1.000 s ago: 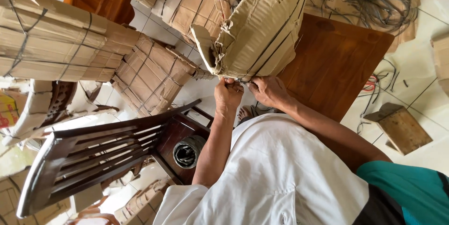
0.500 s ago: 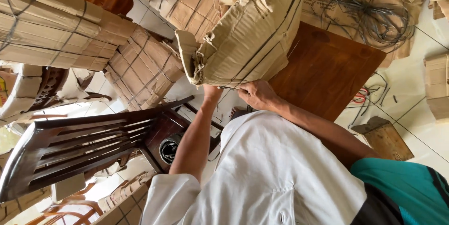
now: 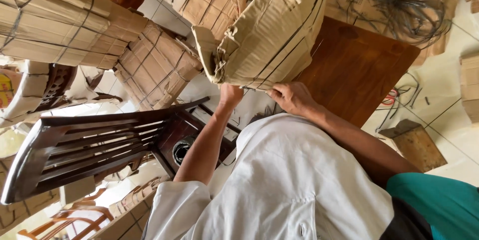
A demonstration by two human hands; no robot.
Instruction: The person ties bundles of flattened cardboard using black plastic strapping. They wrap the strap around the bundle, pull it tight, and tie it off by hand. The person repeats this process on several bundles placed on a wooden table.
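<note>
Both hands, left [image 3: 230,94] and right [image 3: 292,98], grip the cardboard bundle [image 3: 272,30], fingertips hidden beneath it; the bundle now looms closer than before.

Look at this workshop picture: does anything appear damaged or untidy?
Yes. The cardboard-wrapped bundle both hands hold has a torn, ragged end with loose flaps. A tangle of dark strapping lies loose on flattened cardboard beyond the wooden tabletop.

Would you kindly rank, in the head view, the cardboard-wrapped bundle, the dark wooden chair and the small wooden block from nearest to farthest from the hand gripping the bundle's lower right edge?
1. Cardboard-wrapped bundle: that hand touches its lower edge.
2. Small wooden block: on the floor, to the picture's right.
3. Dark wooden chair: far to the picture's left.
</note>
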